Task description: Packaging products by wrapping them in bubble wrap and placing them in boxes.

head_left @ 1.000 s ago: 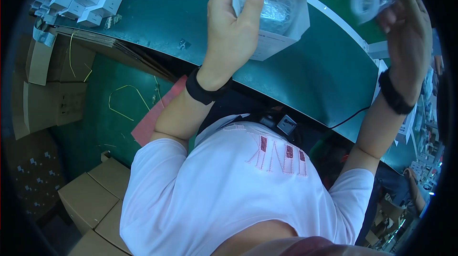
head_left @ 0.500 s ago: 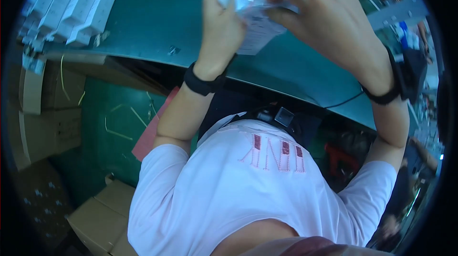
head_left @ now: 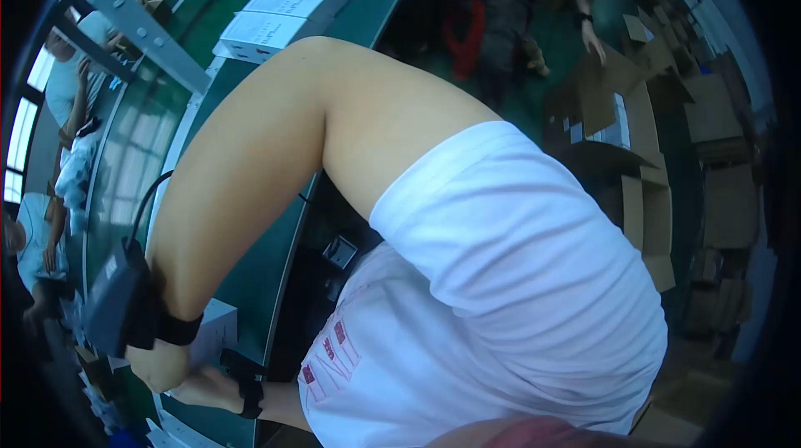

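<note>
My right arm reaches across the picture, and my right hand (head_left: 160, 366) is at the lower left, its fingers turned away and blurred. My left hand (head_left: 207, 390) lies right beside it, fingers hidden behind the right hand. A white box (head_left: 220, 327) stands on the green table just behind both hands; whether either hand touches it cannot be made out. A black band with a dark device (head_left: 117, 302) and cable sits on my right wrist, another black band (head_left: 250, 390) on my left.
White printed boxes (head_left: 275, 18) are stacked at the table's far end. Open cardboard cartons (head_left: 651, 114) stand on the floor to the right, with another person's hand (head_left: 594, 41) near one. A metal post (head_left: 138, 27) rises at the upper left. Other people sit beyond it.
My view has swung to the right, bringing the box stack and cartons in. Both hands have gone from the top to the lower left; the clear plastic bag and printed sheet are out of sight.
</note>
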`<move>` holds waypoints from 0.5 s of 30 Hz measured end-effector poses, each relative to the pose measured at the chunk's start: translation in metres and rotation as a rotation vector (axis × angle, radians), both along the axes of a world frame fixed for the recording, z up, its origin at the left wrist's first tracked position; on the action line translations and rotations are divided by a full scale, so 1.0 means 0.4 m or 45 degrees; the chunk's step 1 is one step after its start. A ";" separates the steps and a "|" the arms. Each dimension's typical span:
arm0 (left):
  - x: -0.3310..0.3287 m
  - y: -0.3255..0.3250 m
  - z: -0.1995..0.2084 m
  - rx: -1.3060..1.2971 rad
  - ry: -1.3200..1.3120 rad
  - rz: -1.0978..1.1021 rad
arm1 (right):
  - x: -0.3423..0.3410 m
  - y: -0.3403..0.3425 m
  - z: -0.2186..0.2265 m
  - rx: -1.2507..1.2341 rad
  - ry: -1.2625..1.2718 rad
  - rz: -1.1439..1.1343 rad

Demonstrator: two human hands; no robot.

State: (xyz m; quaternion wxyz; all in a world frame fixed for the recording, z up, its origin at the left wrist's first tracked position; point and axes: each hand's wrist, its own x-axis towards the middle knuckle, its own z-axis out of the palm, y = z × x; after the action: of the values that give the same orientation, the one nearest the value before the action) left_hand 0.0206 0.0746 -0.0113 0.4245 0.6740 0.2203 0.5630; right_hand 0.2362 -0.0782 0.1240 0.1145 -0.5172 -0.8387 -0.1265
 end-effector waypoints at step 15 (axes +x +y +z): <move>0.060 0.039 0.046 -0.171 -0.359 -1.158 | -0.064 0.070 0.008 -0.365 0.499 -0.848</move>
State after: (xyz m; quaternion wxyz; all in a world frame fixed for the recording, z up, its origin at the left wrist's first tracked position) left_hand 0.0448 0.0903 0.0071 0.6961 0.5903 -0.1206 0.3905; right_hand 0.2106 -0.0502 0.1271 0.1515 -0.7854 -0.5969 0.0623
